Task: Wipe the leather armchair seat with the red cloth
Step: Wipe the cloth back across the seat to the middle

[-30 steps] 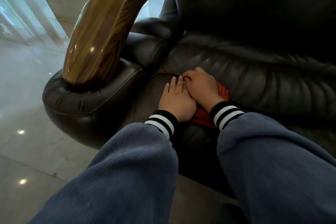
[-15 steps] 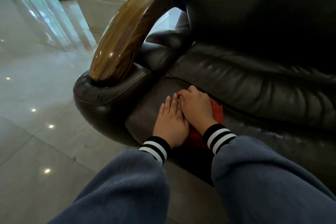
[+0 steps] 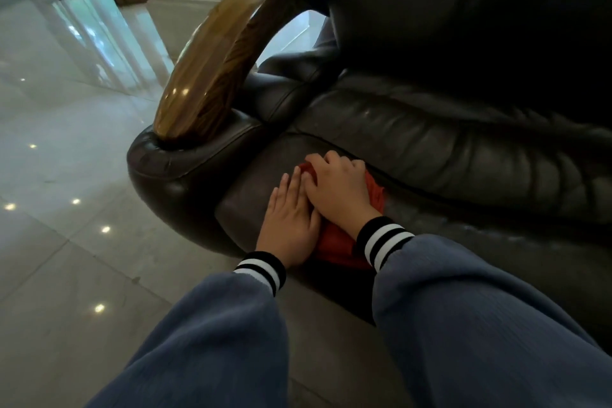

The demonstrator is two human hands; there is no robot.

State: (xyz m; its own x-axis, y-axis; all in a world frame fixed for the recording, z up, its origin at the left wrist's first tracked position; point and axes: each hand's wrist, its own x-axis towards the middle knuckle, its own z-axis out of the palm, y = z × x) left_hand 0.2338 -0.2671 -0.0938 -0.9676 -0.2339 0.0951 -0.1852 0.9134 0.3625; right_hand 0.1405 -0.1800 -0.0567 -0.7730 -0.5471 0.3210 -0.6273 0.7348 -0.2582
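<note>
The dark leather armchair seat (image 3: 251, 189) fills the middle of the view. A red cloth (image 3: 334, 245) lies on its front left part, mostly hidden under my hands. My right hand (image 3: 337, 189) presses on the cloth with its fingers curled over the cloth's far edge. My left hand (image 3: 289, 222) lies flat beside it, fingers together, partly on the cloth and partly on the leather. Both sleeves are blue with black and white striped cuffs.
A curved wooden armrest (image 3: 212, 69) rises over the padded leather arm (image 3: 185, 169) left of the seat. The backrest cushion (image 3: 463, 149) lies behind my hands. Glossy tiled floor (image 3: 66, 175) spreads to the left, with glass doors far back.
The view has shifted so the chair sits further right and lower. My right fingers have curled over the cloth's far edge, and a bit of red now shows in front of them.
</note>
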